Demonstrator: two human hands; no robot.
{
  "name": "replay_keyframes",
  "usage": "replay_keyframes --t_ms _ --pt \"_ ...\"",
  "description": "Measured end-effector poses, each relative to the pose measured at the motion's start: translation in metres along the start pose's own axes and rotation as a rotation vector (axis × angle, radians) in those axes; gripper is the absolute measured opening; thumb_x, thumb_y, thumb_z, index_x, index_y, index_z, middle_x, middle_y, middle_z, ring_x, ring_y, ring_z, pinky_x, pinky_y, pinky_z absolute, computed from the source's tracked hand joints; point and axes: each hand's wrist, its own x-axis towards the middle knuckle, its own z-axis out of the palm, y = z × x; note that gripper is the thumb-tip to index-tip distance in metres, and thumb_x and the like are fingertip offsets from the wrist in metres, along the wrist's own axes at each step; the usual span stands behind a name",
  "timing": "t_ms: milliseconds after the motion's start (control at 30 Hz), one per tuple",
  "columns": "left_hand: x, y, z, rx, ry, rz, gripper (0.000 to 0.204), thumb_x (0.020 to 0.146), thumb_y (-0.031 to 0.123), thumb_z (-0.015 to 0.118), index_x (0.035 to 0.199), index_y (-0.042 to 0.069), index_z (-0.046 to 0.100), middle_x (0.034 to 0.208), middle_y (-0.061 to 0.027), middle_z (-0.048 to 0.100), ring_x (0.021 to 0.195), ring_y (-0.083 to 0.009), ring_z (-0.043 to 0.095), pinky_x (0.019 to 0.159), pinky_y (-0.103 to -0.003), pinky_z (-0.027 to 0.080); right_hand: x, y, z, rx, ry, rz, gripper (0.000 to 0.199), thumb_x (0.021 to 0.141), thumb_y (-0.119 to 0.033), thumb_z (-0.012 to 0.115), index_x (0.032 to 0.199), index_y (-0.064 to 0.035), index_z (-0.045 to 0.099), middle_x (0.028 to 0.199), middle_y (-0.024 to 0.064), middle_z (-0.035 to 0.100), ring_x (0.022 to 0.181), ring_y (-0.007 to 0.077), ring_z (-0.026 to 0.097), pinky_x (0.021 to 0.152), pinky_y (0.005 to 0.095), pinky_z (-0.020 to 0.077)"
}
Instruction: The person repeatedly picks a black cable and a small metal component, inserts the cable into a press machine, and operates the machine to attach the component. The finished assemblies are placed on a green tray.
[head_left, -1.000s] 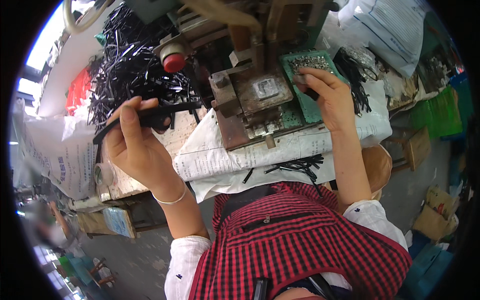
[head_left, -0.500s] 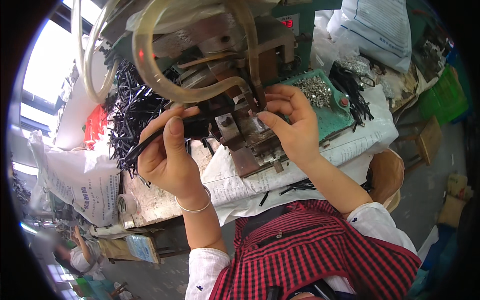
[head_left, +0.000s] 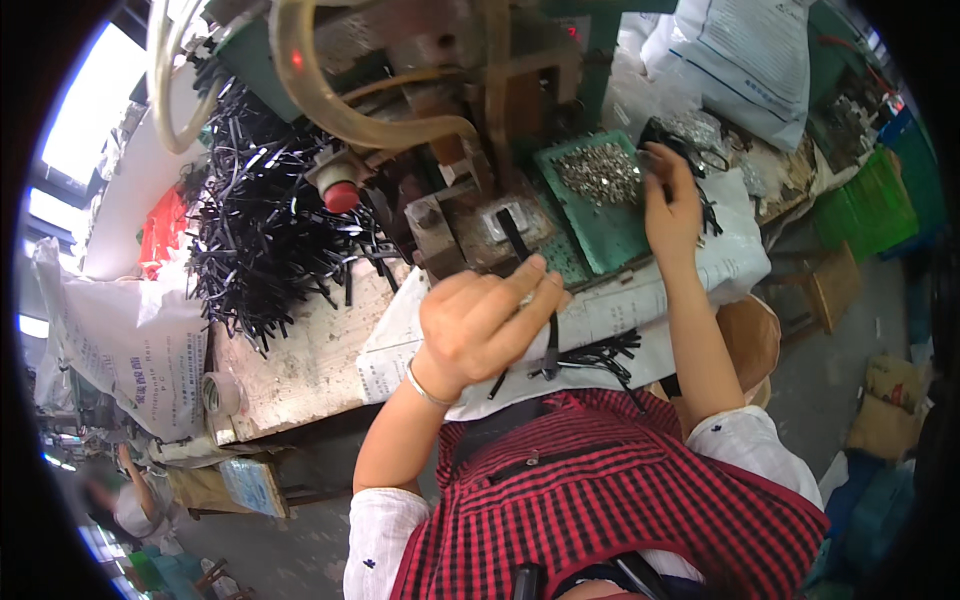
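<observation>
Compared with half a second ago, your left hand [head_left: 485, 325] has brought the black strip [head_left: 511, 235] to the near side of the metal plate [head_left: 478, 251]; your right hand [head_left: 675, 210] has moved off rightward. Judged effect: strip presented at the plate. Left fingers pinch the strip, its far end over the plate, its near end below the grip. Right fingers half-curled by the green tray's [head_left: 612, 248] right edge; any hold cannot be told.

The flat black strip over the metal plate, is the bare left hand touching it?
Touching: the head view shows the flat black strip held in the left hand, protruding either side.
</observation>
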Motion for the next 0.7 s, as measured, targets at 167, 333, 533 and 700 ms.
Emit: replay_keyframes --t_ms 167,333,533,700 --pt "-0.005 0.001 0.004 0.007 0.030 -0.038 0.027 0.076 0.009 0.088 0.100 0.009 0.076 0.101 -0.0068 0.077 0.058 -0.0123 0.063 0.049 -0.026 0.046 -0.025 0.001 -0.015 -0.260 -0.306 0.060 0.014 0.084 -0.009 0.073 0.097 -0.0051 0.074 0.097 0.0109 0.072 0.094 0.0279 0.069 0.085 0.0379 0.0527" --pt "-0.008 0.012 -0.003 -0.051 0.004 -0.145 0.032 0.075 0.007 0.085 0.106 0.007 0.076 0.109 -0.0102 0.077 0.063 -0.0155 0.067 0.053 -0.028 0.050 -0.032 0.000 0.006 -0.696 -0.248 -0.176 0.015 0.081 -0.015 0.078 0.091 -0.0070 0.070 0.095 0.0127 0.066 0.100 0.0359 0.062 0.083 0.0480 0.0502" --pt "-0.066 0.040 -0.044 0.149 0.082 -0.416 0.030 0.078 0.005 0.083 0.108 0.004 0.076 0.106 -0.0112 0.078 0.070 -0.0180 0.068 0.061 -0.030 0.054 -0.037 0.004 0.005 -0.607 -0.260 -0.044 0.011 0.088 -0.013 0.072 0.093 -0.0043 0.066 0.092 0.0154 0.070 0.086 0.0357 0.067 0.076 0.0450 0.0520" --pt "-0.054 -0.050 -0.072 0.421 0.068 -0.592 0.014 0.080 -0.002 0.077 0.091 0.006 0.075 0.091 -0.0069 0.072 0.083 -0.0265 0.066 0.075 -0.035 0.052 -0.032 -0.005 -0.005 -0.344 -0.216 -0.034 0.022 0.093 -0.006 0.067 0.115 -0.0010 0.070 0.097 0.0160 0.074 0.087 0.0288 0.071 0.080 0.0378 0.0542"
